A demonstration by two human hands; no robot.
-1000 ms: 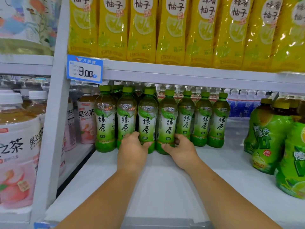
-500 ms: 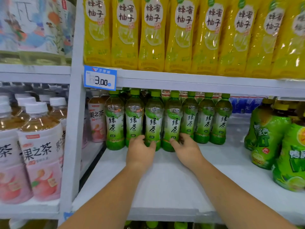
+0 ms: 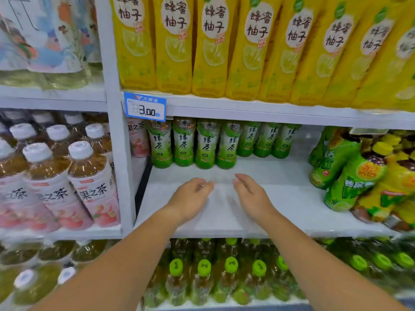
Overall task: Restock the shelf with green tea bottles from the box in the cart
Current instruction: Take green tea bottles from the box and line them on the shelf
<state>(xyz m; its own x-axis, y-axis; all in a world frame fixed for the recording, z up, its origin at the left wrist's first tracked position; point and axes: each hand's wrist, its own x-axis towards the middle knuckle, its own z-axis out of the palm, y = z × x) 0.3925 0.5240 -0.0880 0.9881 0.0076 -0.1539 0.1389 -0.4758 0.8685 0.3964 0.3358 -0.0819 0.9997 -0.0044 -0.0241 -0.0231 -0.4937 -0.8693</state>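
Observation:
Several green tea bottles (image 3: 205, 145) with green-and-white labels stand in a row at the back left of the white middle shelf (image 3: 280, 205). My left hand (image 3: 190, 198) and my right hand (image 3: 251, 196) hover side by side over the bare front of that shelf, a short way in front of the bottles. Both hands hold nothing and their fingers are loosely bent. The box and the cart are out of view.
Yellow honey-citrus bottles (image 3: 213, 46) fill the shelf above, with a 3.00 price tag (image 3: 144, 108) on its edge. Green and yellow lime drinks (image 3: 359, 176) crowd the right. Peach tea bottles (image 3: 85, 182) stand left of the upright (image 3: 116, 153). Green-capped bottles (image 3: 231, 265) sit below.
Both hands have let go of the two green tea bottles and drawn back toward me. The view has pulled away and dropped, showing the shelf below.

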